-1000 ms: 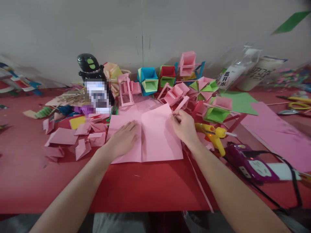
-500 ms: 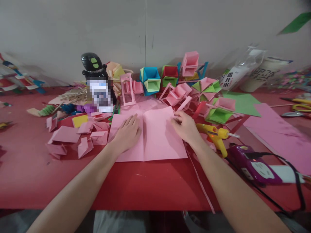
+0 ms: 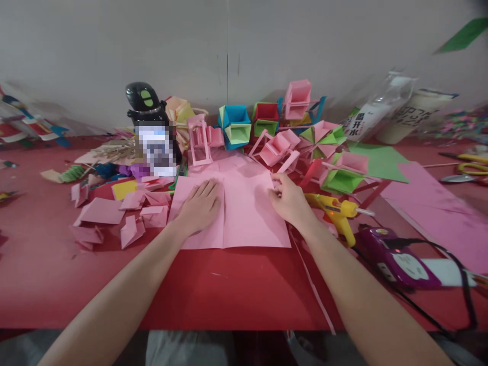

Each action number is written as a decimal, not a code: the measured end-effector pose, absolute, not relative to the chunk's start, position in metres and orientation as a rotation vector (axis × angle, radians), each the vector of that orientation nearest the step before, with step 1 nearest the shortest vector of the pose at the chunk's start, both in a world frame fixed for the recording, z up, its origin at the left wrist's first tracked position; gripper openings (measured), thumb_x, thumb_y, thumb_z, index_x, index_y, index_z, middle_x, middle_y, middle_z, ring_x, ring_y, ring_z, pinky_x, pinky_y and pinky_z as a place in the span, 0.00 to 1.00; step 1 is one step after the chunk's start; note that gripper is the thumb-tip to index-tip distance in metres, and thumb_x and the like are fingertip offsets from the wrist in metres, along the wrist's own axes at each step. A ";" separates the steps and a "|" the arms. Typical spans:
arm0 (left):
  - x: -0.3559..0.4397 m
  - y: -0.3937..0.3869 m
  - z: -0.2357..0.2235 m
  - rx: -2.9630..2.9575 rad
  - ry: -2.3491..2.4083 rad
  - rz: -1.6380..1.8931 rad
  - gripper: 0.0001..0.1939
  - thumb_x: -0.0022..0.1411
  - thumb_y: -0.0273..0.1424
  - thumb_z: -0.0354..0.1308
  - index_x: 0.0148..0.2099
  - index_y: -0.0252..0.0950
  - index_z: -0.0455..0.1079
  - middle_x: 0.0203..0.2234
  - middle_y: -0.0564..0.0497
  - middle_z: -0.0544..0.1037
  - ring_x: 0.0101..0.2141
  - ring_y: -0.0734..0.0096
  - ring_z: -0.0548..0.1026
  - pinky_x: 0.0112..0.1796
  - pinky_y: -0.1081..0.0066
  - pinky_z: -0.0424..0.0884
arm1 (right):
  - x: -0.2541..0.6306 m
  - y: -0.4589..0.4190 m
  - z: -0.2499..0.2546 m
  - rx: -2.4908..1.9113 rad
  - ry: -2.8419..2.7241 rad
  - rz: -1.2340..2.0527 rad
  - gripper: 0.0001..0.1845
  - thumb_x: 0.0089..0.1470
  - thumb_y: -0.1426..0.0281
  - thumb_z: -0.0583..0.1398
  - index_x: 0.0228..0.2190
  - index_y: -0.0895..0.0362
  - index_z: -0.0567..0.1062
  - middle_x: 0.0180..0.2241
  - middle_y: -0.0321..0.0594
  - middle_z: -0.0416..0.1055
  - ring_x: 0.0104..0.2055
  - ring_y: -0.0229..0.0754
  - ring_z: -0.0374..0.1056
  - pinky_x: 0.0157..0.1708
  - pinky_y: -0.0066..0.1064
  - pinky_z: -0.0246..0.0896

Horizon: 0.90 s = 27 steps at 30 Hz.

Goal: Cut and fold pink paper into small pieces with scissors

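A sheet of pink paper (image 3: 249,218) with a crease down its middle lies spread on the red table in front of me. My left hand (image 3: 202,206) rests flat on the left half, fingers stretched out. At the right edge of the sheet, my right hand (image 3: 287,198) has its fingers curled and pinched on the paper's edge. Folded pink paper pieces (image 3: 102,211) lie in a loose heap left of the sheet. A narrow pink paper strip (image 3: 314,284) runs from near my right wrist toward the table's front edge.
A yellow glue gun (image 3: 337,213) lies beside my right forearm, near a purple power box (image 3: 398,259) with a black cord. Folded paper models (image 3: 234,124) line the back. A black phone holder (image 3: 147,104) stands at the back left. Scissors (image 3: 470,168) lie far right.
The right half of the pink paper, raised a second ago, has come down nearly flat. My left hand has shifted slightly right; my right hand keeps the right edge.
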State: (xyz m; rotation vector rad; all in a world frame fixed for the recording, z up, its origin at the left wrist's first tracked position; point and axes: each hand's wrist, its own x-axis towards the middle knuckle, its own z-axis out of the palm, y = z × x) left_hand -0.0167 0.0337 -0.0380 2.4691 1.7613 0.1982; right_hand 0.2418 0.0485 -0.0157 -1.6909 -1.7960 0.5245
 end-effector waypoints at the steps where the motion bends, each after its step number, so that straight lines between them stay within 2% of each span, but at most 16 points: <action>1: -0.016 0.034 -0.038 2.466 1.766 0.200 0.30 0.73 0.34 0.34 0.73 0.29 0.49 0.72 0.39 0.53 0.71 0.57 0.50 0.68 0.52 0.46 | 0.242 0.048 -0.016 -1.692 -1.801 0.521 0.21 0.55 0.71 0.59 0.52 0.57 0.69 0.30 0.42 0.77 0.37 0.50 0.74 0.40 0.38 0.63; 8: -0.018 0.036 -0.041 2.480 1.772 0.194 0.31 0.72 0.33 0.35 0.73 0.29 0.49 0.72 0.39 0.53 0.71 0.57 0.49 0.68 0.53 0.45 | 0.240 0.048 -0.014 -1.690 -1.859 0.483 0.13 0.55 0.73 0.57 0.44 0.55 0.69 0.26 0.38 0.74 0.28 0.45 0.69 0.31 0.33 0.57; 12: -0.018 0.036 -0.042 2.491 1.763 0.189 0.30 0.73 0.33 0.34 0.73 0.28 0.50 0.72 0.39 0.53 0.71 0.57 0.49 0.68 0.53 0.45 | 0.238 0.046 -0.012 -1.735 -1.876 0.444 0.09 0.54 0.75 0.57 0.38 0.54 0.67 0.27 0.39 0.75 0.30 0.45 0.70 0.33 0.34 0.57; 19: -0.018 0.036 -0.043 2.501 1.771 0.181 0.31 0.73 0.34 0.34 0.73 0.27 0.49 0.72 0.39 0.51 0.71 0.56 0.48 0.68 0.53 0.45 | 0.237 0.043 -0.010 -1.801 -1.903 0.420 0.08 0.52 0.76 0.59 0.35 0.53 0.66 0.31 0.43 0.75 0.35 0.48 0.71 0.34 0.34 0.58; 24: -0.019 0.036 -0.045 2.502 1.770 0.218 0.30 0.73 0.34 0.35 0.73 0.30 0.50 0.72 0.40 0.53 0.71 0.57 0.50 0.68 0.53 0.46 | 0.239 0.044 -0.009 -1.777 -1.940 0.422 0.08 0.52 0.77 0.58 0.32 0.53 0.65 0.31 0.41 0.74 0.33 0.46 0.70 0.34 0.34 0.58; 27: -0.019 0.036 -0.044 2.494 1.785 0.183 0.30 0.73 0.34 0.35 0.73 0.29 0.49 0.72 0.41 0.51 0.71 0.58 0.49 0.68 0.53 0.46 | 0.240 0.044 -0.010 -1.774 -1.935 0.432 0.08 0.52 0.77 0.58 0.31 0.53 0.64 0.30 0.41 0.74 0.33 0.46 0.70 0.34 0.34 0.58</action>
